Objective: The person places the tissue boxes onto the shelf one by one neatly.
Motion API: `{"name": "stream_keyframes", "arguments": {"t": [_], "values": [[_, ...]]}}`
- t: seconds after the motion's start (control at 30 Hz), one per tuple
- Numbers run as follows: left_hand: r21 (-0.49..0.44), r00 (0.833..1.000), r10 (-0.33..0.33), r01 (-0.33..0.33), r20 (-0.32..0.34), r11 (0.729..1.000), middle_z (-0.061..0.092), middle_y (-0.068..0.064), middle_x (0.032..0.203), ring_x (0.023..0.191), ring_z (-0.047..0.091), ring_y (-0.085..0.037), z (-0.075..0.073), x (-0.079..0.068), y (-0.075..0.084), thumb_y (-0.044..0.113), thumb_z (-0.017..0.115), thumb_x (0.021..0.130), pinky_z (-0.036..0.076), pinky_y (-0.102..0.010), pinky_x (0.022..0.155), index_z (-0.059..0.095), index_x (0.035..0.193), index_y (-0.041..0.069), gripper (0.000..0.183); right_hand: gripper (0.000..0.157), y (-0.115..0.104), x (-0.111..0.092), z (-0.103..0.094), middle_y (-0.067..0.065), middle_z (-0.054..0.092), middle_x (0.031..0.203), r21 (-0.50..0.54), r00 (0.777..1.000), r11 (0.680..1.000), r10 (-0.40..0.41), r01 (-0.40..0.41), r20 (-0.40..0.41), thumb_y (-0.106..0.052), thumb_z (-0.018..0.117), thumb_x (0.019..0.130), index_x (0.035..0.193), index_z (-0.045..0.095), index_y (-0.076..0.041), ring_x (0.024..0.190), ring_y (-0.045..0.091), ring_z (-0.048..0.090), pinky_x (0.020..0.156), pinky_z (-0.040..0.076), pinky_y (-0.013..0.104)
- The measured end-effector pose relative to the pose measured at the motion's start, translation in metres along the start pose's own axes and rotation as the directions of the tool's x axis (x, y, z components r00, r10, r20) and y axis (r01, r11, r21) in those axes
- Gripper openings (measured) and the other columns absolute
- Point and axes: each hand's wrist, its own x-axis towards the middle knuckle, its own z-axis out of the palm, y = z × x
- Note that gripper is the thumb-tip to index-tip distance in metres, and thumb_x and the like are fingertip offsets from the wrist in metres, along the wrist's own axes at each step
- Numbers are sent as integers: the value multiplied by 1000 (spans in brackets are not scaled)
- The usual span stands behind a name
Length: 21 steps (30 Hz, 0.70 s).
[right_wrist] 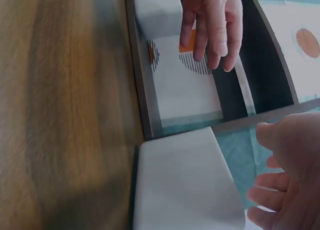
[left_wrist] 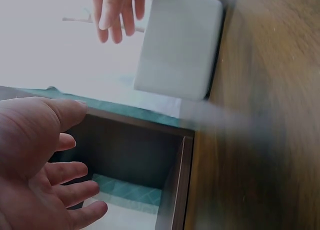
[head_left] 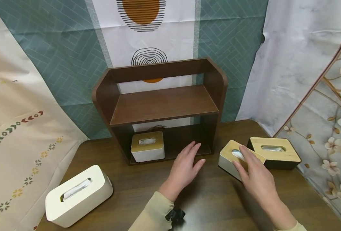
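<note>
My left hand [head_left: 182, 170] hovers before the lower compartment of a dark brown two-tier shelf [head_left: 164, 102], fingers extended and holding nothing. A small white tissue box [head_left: 147, 154] with a wooden lid stands in that compartment, at its left side. Over another white tissue box [head_left: 231, 163] with a wooden lid, right of the shelf, is my right hand [head_left: 258, 181], its fingers loosely spread and overlapping the lid in the head view. In the right wrist view, the right hand [right_wrist: 290, 170] appears beside that box's pale wall [right_wrist: 185, 185], thumb apart from the fingers.
A black tissue box [head_left: 274, 154] with a wooden lid stands just behind and right of the right-hand box. A long white tissue box [head_left: 79, 195] lies at the front left of the brown wooden table [head_left: 124, 205]. Patterned cloths [head_left: 234, 48] hang around the table.
</note>
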Motion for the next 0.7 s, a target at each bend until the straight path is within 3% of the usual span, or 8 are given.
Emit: {"name": "stream_keyframes", "arguments": {"t": [0.23, 0.7], "values": [[-16, 999, 3, -2, 40, 1000, 44, -9, 173, 156, 47, -30, 9, 6, 10, 39, 70, 111, 42, -56, 123, 49, 167, 17, 64, 67, 12, -10, -6, 25, 54, 162, -26, 998, 998, 49, -49, 25, -26, 77, 106, 163, 51, -3, 143, 53, 53, 102, 46, 75], [-27, 995, 32, -29, 99, 999, 44, -3, 174, 158, 44, -22, 26, 20, 27, 41, 67, 112, 41, -50, 125, 47, 169, 21, 64, 64, 27, -21, -13, 27, 54, 161, -38, 997, 996, 77, -78, -11, -24, 76, 107, 161, 52, -1, 140, 56, 54, 99, 45, 75]]}}
